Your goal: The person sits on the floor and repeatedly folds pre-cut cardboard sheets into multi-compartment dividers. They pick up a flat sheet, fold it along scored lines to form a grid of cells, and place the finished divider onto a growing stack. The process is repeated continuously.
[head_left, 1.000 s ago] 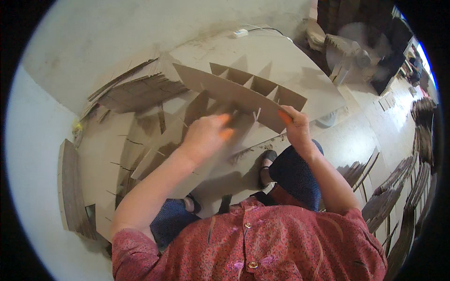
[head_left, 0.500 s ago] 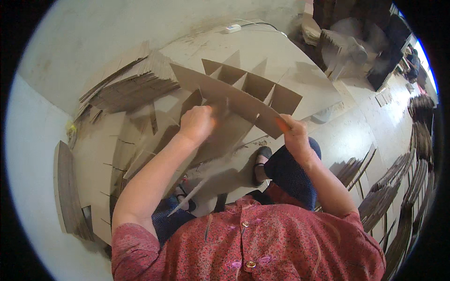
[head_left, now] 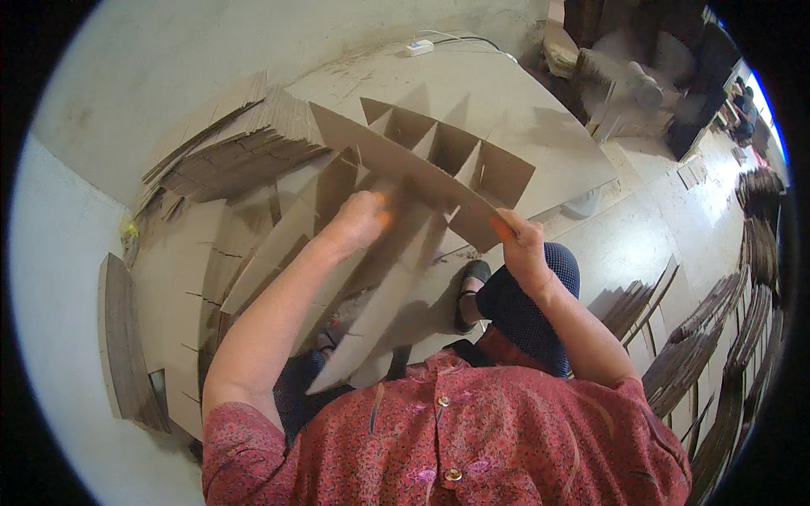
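Note:
A cardboard divider grid point(head_left: 422, 173) of interlocked strips is held up in front of me, one long strip running across the others. My right hand point(head_left: 525, 251) pinches the right end of that long strip. My left hand point(head_left: 361, 221) is closed at the near side of the grid, around a cardboard cross strip point(head_left: 283, 253) that slants down to the left; its fingertips are partly hidden. Orange coverings show on fingers of both hands. Another long cross strip point(head_left: 380, 312) hangs toward my lap from the grid, beside my left hand.
A stack of flat cardboard strips point(head_left: 245, 156) lies at the far left, with another stack point(head_left: 131, 337) by the left wall. Many cardboard pieces point(head_left: 700, 329) stand in rows on the right. A white power strip point(head_left: 419, 49) lies at the back. A fan point(head_left: 645, 84) stands far right.
The near cross strips have swung and spread, and the hanging one now shows its broad face. My left hand has shifted slightly; my right hand stays at the long strip's end.

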The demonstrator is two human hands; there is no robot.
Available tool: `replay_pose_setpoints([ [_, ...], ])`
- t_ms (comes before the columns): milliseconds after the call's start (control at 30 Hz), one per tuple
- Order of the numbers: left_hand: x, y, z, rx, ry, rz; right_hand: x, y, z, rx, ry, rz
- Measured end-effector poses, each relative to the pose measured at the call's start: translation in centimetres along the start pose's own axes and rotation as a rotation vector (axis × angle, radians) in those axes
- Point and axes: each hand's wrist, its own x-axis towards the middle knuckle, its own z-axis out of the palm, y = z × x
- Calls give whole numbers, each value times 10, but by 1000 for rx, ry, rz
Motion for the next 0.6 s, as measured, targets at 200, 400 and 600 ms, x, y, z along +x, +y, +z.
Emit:
replay_pose_setpoints([
  [200,-7,-14,-2,-3,81,80,19,-17,-12,3,-92,50],
  [400,-11,-15,-53,343,582,99,12,-7,-23,18,-156,-71],
  [600,-11,-15,-45,371,638,198,34,-48,-25,-393,-360,-273],
])
